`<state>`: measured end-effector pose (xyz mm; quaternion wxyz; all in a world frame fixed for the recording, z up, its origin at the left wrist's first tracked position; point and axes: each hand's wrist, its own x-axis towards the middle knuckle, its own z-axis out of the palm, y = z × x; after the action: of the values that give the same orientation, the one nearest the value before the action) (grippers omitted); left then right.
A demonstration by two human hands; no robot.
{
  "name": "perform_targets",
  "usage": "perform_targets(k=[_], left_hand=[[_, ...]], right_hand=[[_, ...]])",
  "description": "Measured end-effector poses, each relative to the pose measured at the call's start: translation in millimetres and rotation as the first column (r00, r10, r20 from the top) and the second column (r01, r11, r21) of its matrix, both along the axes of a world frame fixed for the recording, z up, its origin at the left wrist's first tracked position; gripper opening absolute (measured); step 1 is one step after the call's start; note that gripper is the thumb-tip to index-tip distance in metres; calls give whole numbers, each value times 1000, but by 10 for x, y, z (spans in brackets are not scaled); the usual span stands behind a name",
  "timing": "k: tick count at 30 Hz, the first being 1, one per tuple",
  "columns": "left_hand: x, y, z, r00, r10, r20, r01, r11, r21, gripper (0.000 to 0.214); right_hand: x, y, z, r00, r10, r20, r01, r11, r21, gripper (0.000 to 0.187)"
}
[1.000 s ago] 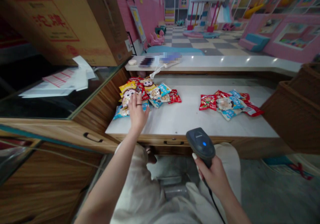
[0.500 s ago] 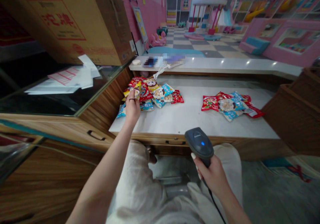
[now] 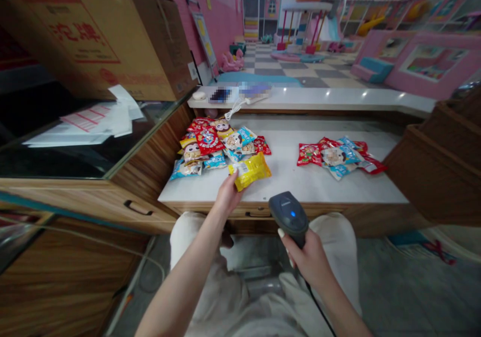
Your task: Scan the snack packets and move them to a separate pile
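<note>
My left hand [image 3: 227, 195] pinches a yellow snack packet [image 3: 250, 171] and holds it just above the front of the white counter [image 3: 285, 179]. My right hand [image 3: 309, 258] grips a dark handheld barcode scanner [image 3: 289, 215] with a blue light, held below the counter's edge and pointing up toward the packet. A heap of colourful snack packets [image 3: 216, 145] lies at the counter's left. A second, smaller heap of packets [image 3: 340, 154] lies to the right.
A large cardboard box [image 3: 101, 36] and loose papers [image 3: 93, 121] rest on a glass-topped cabinet at the left. A wooden crate [image 3: 443, 161] stands at the right. Behind the counter runs a raised white ledge [image 3: 338, 96], with a playground beyond.
My left hand picked a yellow packet out of the left heap and drew it back toward the scanner. The scanner shifted slightly left.
</note>
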<state>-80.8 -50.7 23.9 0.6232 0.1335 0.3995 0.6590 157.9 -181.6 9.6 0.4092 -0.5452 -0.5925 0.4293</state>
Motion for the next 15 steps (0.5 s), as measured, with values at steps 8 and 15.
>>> perform_targets(k=[8, 15], left_hand=[[232, 170, -14, 980, -55, -191, 35, 994, -107, 33], [324, 134, -193, 943, 34, -330, -30, 999, 17, 53]], right_hand=[[-65, 81, 174, 1000, 22, 14, -22, 1000, -10, 25], [-148, 139, 247, 999, 40, -1, -40, 999, 2, 23]])
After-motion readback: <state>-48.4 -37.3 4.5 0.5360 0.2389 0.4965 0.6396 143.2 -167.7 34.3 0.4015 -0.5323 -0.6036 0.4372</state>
